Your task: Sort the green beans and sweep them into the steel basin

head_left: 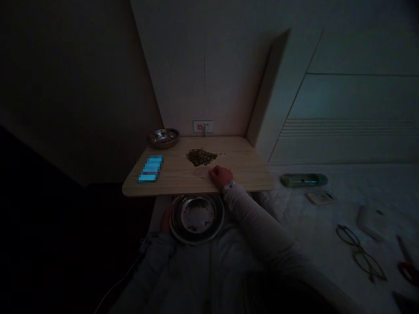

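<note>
My left hand [166,219] grips the left rim of a round metal bowl [197,213], held just below the front edge of the small wooden table [173,185]. A few dark bits lie in the bowl. Over the tabletop, my right hand [221,176] is closed on what looks like a thin, pale, see-through flat piece [200,172]; its exact kind is too dim to make out. Just beyond it lies a spread pile of small dark greenish grains [200,157], with a few strays to its right.
A second metal bowl [163,138] stands at the table's back left, behind a lit phone [150,169]. A wall socket [203,126] holds a plug. On the bed at right are a green bottle-like object [303,180], a small box [320,198], glasses [360,250] and red-handled scissors [407,271].
</note>
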The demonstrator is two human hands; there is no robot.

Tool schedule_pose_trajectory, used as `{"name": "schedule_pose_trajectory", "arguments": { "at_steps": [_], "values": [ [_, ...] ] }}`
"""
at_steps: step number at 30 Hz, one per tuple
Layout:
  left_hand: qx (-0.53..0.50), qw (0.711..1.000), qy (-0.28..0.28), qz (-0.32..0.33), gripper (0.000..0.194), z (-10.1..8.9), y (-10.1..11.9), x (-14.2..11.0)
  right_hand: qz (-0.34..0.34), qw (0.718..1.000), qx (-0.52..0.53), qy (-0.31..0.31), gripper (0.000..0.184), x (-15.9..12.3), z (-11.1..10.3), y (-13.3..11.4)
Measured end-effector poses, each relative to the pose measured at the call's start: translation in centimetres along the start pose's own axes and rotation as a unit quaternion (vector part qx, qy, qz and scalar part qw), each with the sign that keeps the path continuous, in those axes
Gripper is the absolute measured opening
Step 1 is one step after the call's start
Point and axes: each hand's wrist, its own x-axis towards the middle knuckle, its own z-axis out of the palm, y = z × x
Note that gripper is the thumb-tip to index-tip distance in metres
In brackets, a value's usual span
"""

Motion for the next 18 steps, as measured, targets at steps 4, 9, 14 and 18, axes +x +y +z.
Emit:
{"name": "schedule_pose_trajectory", "arguments": {
  "at_steps": [4,9,14,18],
  "values": [
    [0.024,0.999,-0.016,0.014,0.018,-0.2,-0.1,0.4,0.046,0.999,-0.022,0.009,0.033,1.1,-0.7,2.1],
    [0.028,0.999,-0.033,0.015,0.014,-0.7,-0.4,1.0,0.078,0.996,-0.036,0.015,0.033,2.4,-1.3,4.7],
    [0.016,0.999,-0.022,0.026,0.012,-0.8,-0.5,1.0,0.105,0.994,-0.037,0.014,0.034,3.7,-2.2,6.4],
    [0.017,1.0,-0.018,0.008,0.013,-0.8,-0.4,1.2,0.102,0.993,-0.047,0.025,0.035,4.4,-2.7,7.1]
  ]
}}
